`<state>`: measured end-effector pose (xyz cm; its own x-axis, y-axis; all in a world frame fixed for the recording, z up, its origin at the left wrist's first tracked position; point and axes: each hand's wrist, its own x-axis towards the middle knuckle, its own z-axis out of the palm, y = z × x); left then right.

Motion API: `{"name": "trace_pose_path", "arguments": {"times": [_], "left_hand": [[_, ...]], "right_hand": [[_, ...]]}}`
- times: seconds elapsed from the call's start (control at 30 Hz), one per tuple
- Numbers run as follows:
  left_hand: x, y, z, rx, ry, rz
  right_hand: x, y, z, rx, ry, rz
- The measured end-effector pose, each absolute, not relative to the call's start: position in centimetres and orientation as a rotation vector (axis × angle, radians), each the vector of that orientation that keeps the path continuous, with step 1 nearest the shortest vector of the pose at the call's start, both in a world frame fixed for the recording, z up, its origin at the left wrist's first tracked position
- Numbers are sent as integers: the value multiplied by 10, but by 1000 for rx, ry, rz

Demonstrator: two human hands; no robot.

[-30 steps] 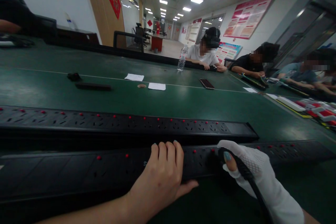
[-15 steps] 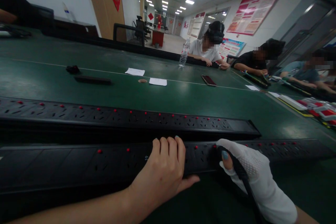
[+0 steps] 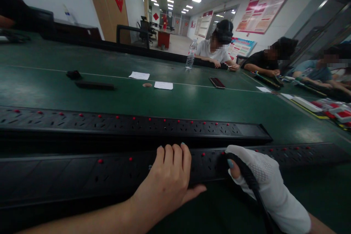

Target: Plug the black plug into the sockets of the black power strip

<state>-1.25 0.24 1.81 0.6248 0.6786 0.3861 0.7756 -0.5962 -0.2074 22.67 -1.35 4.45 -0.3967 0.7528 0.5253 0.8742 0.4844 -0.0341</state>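
Observation:
A long black power strip (image 3: pixel 82 175) with red switches lies across the green table, nearest to me. My left hand (image 3: pixel 170 179) lies over it, fingers curled on its top and thumb along its front edge, pressing it down. My right hand (image 3: pixel 260 182), in a white mesh glove, is closed on a black plug (image 3: pixel 223 161) with its cable (image 3: pixel 257 197) running back past my wrist. The plug sits at a socket of the near strip. A second black power strip (image 3: pixel 137 126) lies parallel just behind.
On the green table (image 3: pixel 192 102) lie paper slips (image 3: pixel 163 85), a phone (image 3: pixel 217 82), a water bottle (image 3: pixel 190 58) and a dark bar (image 3: pixel 94 85). Several people sit at the far right. White and red items (image 3: pixel 329 108) lie at the right edge.
The view has shifted slightly; both hands have stayed on the near strip, with the right hand still on the plug.

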Motion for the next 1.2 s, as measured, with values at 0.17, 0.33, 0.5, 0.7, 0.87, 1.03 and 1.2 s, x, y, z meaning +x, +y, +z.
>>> {"name": "trace_pose_path", "arguments": {"times": [0.17, 0.33, 0.5, 0.7, 0.87, 1.03, 1.2], "left_hand": [[-13, 3, 19, -2467, -1136, -324], [-13, 2, 18, -2451, -1132, -317], [-13, 3, 18, -2438, -1131, -319], [-13, 3, 18, -2434, -1119, -341], [-13, 3, 19, -2443, -1110, -330], [-14, 2, 20, -2439, -1111, -334], [-14, 2, 18, -2450, -1103, -329]], "right_hand": [[228, -15, 43, -1357, -2261, -309], [225, -15, 44, -1401, -2249, -254], [223, -15, 45, -1367, -2258, -271], [224, -15, 44, -1392, -2278, -255], [225, -14, 45, -1356, -2270, -286], [225, -14, 46, -1332, -2270, -288], [222, -14, 47, -1338, -2266, -259]]}}
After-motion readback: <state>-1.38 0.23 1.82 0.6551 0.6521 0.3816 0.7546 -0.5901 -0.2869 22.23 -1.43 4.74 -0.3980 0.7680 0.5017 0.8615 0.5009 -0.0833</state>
